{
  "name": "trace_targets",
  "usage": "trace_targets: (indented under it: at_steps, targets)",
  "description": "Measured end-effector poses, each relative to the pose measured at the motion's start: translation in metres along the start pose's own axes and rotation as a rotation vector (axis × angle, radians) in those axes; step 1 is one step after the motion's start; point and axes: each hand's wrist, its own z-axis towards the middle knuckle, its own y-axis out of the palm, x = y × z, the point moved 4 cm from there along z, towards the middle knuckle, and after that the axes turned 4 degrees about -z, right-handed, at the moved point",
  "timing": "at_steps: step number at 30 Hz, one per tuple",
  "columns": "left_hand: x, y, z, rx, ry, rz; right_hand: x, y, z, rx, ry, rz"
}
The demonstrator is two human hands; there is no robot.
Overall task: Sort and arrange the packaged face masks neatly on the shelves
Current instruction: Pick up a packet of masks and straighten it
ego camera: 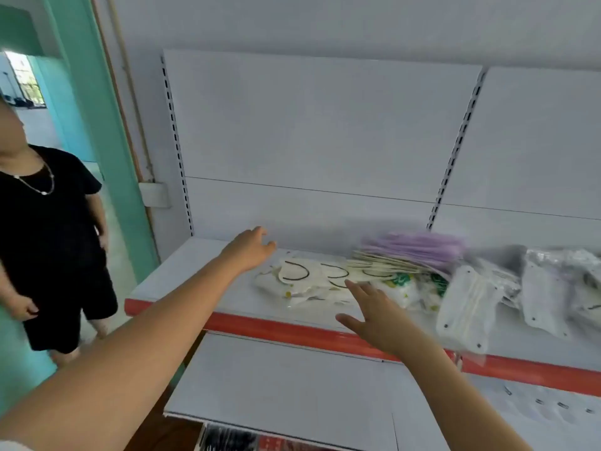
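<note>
A white shelf with a red front strip was seen against a white back panel, and a lower shelf beneath it. A person in black was stood at the left, beside a green door frame. Packaged masks were heaped across the shelf — cream ones with black loops at the left, a purple stack behind, white packets overhanging the front edge, clear-wrapped ones at the right. The left hand was held out above the shelf just left of the cream masks, fingers relaxed, nothing gripped. The right hand was spread flat over the front edge — near the cream masks, fingers apart.
</note>
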Motion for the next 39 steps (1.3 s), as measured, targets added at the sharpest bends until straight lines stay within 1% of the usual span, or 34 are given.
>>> trace_targets:
  at_steps: [2, 4, 6, 9, 11, 14, 16, 20, 22, 23, 26, 27, 28, 30, 31, 33, 34, 35, 37, 39]
  targets:
    - [-0.008, 0.019, 0.015, -0.073, -0.107, -0.080, 0.005, 0.004, 0.022, 0.029, 0.020, -0.019]
    - [-0.014, 0.042, 0.026, -0.150, -0.214, -0.222, 0.011, 0.010, 0.043, 0.055, 0.022, -0.045]
    - [-0.015, 0.061, 0.040, -0.178, -0.277, -0.347, 0.015, 0.019, 0.064, 0.070, 0.008, -0.056]
    - [-0.013, 0.073, 0.053, -0.129, -0.332, -0.480, 0.020, 0.038, 0.086, 0.034, -0.018, -0.016]
    - [-0.012, 0.081, 0.056, -0.107, -0.356, -0.598, 0.022, 0.048, 0.096, 0.038, -0.059, 0.014]
    - [-0.018, 0.086, 0.053, -0.074, -0.394, -0.731, 0.021, 0.053, 0.108, 0.070, -0.136, 0.163]
    - [-0.022, 0.085, 0.048, -0.048, -0.414, -0.768, 0.015, 0.052, 0.114, 0.066, -0.193, 0.275]
    - [-0.026, 0.078, 0.041, -0.018, -0.365, -0.784, -0.011, 0.049, 0.118, -0.013, -0.327, 0.452]
    - [-0.030, 0.071, 0.042, 0.020, -0.320, -0.813, -0.012, 0.045, 0.123, 0.005, -0.323, 0.575]
    - [-0.033, 0.067, 0.043, 0.043, -0.297, -0.813, -0.007, 0.041, 0.126, 0.074, -0.283, 0.617]
    - [-0.039, 0.047, 0.043, 0.088, -0.206, -0.798, 0.018, 0.023, 0.141, 0.387, -0.066, 0.666]
    - [-0.040, 0.040, 0.042, 0.098, -0.172, -0.793, 0.025, 0.019, 0.145, 0.442, 0.011, 0.682]
    - [-0.042, 0.034, 0.039, 0.098, -0.146, -0.798, 0.030, 0.017, 0.149, 0.431, 0.089, 0.717]
    - [-0.046, 0.023, 0.035, 0.091, -0.095, -0.826, 0.032, 0.016, 0.157, 0.289, 0.189, 0.925]
    - [-0.049, 0.020, 0.034, 0.094, -0.079, -0.857, 0.029, 0.018, 0.162, 0.207, 0.206, 1.053]
    - [-0.058, 0.018, 0.031, 0.078, -0.063, -0.958, 0.021, 0.021, 0.167, 0.083, 0.195, 1.169]
    - [-0.061, 0.020, 0.029, 0.049, -0.063, -0.990, 0.016, 0.022, 0.168, 0.071, 0.180, 1.185]
    - [-0.064, 0.024, 0.027, 0.013, -0.076, -0.992, 0.013, 0.023, 0.168, 0.093, 0.173, 1.183]
    - [-0.073, 0.033, 0.023, -0.051, -0.106, -0.931, 0.007, 0.022, 0.164, 0.174, 0.142, 1.190]
    - [-0.084, 0.035, 0.022, -0.040, -0.135, -0.898, 0.001, 0.016, 0.158, 0.195, 0.061, 1.199]
